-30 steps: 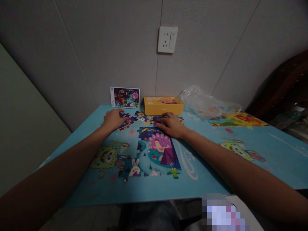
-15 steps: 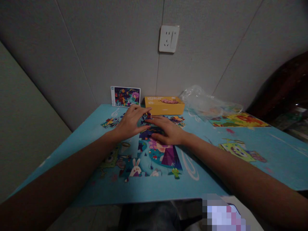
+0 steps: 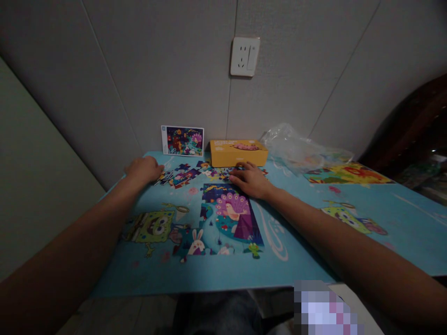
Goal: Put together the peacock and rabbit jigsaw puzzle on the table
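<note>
A partly joined jigsaw puzzle with a peacock, a white rabbit and a purple tent-like shape lies flat on the table. Loose jigsaw pieces form a heaped band behind it. At the left end of that band is my left hand, its fingers curled; whatever they may hold is hidden. My right hand rests palm down over the pieces at the right end, just behind the puzzle's far right corner, with its fingers apart.
Against the wall stand a picture card of the scene and a yellow box. A clear plastic bag lies to their right, by an orange and yellow picture sheet. Cartoon figures decorate the blue tablecloth.
My left hand has moved left, away from the middle, and curled its fingers. My right hand has shifted slightly right and back, uncovering the puzzle's upper part.
</note>
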{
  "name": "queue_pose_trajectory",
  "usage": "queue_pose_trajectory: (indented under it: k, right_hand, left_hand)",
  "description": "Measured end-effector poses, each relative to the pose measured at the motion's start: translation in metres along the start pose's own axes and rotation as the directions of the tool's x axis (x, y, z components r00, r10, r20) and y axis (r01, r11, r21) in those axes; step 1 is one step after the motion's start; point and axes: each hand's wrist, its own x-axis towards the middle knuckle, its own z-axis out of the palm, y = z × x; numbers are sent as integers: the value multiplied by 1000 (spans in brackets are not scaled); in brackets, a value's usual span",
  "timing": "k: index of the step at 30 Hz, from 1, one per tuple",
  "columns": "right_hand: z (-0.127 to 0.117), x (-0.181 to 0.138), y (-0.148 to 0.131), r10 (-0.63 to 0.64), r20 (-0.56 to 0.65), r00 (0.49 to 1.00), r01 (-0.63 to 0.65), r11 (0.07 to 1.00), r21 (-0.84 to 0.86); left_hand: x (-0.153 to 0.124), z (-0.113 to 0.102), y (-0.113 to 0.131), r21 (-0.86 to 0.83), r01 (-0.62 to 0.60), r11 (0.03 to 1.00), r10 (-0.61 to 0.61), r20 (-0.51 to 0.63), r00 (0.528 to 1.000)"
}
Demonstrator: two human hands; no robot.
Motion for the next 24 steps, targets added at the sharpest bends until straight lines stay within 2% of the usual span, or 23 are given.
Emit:
queue_pose_trajectory:
  k: [5,11,13,15,19,21,24]
  right_hand:
    - [0,-2,-1,9,-15,1000,-9,999,-37]
    - [0,-3,-4,9,15,1000,-8,999,-50]
    - [1,-3,-3,4,14,1000,-4,999,-54]
    - [2,-3,-2,-3,10,1000,4,998,-56]
    - [3,-3,0,-16,-12,1000,15,998,-53]
    - [-1,-3,-2,-72,-50,996,71,997,-23]
    - [-10,-4,-12,-285,-97,954,294,951,92]
  left_hand:
    - [4,0,2,86,-140,986,124,171,977]
    - [-4,-3,12,47,-167,985,155,191,969]
    - [-7,-3,15,18,-167,986,163,132,978]
    - [-9,-3,17,-37,-162,986,163,23,986]
    - [-16,-6,26,-272,-175,946,126,-188,974]
    - [-23,-8,35,-456,-238,857,124,-266,956]
    - [-40,-9,55,-736,-316,599,143,-290,946]
